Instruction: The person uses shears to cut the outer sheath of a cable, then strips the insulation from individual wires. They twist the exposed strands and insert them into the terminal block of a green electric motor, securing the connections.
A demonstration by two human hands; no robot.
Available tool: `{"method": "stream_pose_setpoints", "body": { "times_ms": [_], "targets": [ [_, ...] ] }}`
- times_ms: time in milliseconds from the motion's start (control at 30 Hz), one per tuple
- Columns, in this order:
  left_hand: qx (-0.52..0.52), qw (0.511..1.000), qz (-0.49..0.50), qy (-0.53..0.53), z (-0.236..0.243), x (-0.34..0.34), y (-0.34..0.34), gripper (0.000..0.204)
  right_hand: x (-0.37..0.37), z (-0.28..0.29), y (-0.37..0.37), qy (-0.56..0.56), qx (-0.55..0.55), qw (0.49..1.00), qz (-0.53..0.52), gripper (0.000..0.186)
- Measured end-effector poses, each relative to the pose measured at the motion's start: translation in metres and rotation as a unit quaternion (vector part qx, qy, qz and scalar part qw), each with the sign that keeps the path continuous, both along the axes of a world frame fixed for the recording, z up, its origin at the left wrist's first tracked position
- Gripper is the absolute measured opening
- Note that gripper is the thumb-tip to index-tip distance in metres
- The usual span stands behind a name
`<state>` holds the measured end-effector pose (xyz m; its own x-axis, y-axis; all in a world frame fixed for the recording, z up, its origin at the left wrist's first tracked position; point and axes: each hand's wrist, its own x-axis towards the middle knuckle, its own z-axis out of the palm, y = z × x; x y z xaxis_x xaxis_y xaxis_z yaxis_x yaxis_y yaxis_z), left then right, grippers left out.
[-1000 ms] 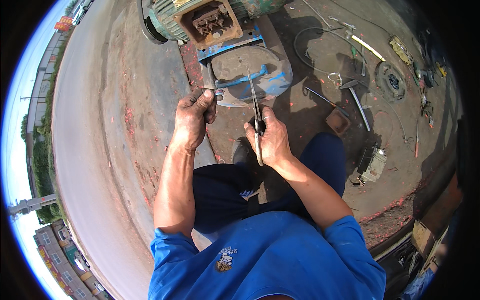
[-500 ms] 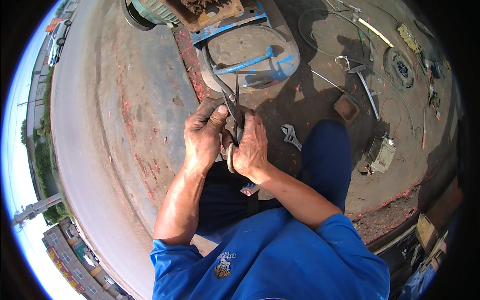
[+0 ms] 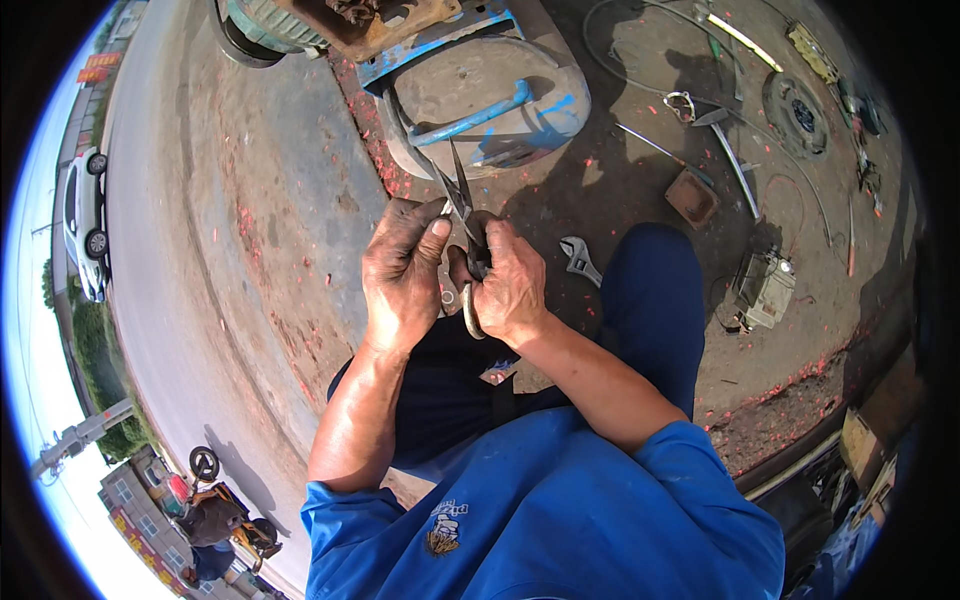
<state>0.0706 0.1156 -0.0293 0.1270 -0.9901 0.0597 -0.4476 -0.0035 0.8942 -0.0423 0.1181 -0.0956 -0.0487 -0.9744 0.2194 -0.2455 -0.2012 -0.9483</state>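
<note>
My right hand (image 3: 508, 280) is closed on dark long-bladed scissors (image 3: 460, 185) with a pale looped handle. My left hand (image 3: 400, 275) is closed beside the blades, pinching something small that I cannot make out. The blades point up toward a worn grey-and-blue metal base (image 3: 550, 110) with a bent blue bar (image 3: 465, 125) on it. A dark strip or hose runs down from the base behind the blades. Above stands a rusty, open box (image 3: 375, 20) on a green ribbed motor (image 3: 265, 20).
An adjustable wrench (image 3: 580, 258) lies beside my right knee. A hammer (image 3: 735, 165), rusty cover (image 3: 692, 198), cables, tools and a grey device (image 3: 762, 290) lie at right. A road (image 3: 165, 300) on the left carries a white car (image 3: 88, 225) and a rider (image 3: 210, 530) on a two-wheeler.
My hands have come together, the scissors drawing in beside my left hand. The view has shifted, showing the wrench. The car moved down along the road and a rider has appeared.
</note>
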Motion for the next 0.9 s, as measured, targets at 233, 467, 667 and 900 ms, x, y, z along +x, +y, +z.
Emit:
{"method": "stream_pose_setpoints", "body": {
  "times_ms": [233, 467, 667, 900],
  "targets": [
    [0.194, 0.958, 0.097, 0.19, 0.01, -0.004, 0.006, 0.022, -0.021, -0.012, -0.007, -0.041, 0.092, 0.994, 0.036, 0.019],
    [0.348, 0.756, 0.147, 0.534, -0.015, 0.009, 0.019, 0.032, -0.029, 0.013, -0.034, -0.064, 0.112, 0.982, 0.138, 0.023],
    [0.183, 0.797, 0.236, 0.525, 0.003, 0.006, 0.023, 0.024, -0.022, 0.029, -0.045, -0.023, 0.071, 0.977, 0.202, 0.035],
    [-0.015, 0.918, 0.244, 0.314, 0.017, -0.019, 0.003, 0.019, -0.02, 0.083, -0.081, 0.035, 0.024, 0.963, 0.267, 0.03]
  ]
}}
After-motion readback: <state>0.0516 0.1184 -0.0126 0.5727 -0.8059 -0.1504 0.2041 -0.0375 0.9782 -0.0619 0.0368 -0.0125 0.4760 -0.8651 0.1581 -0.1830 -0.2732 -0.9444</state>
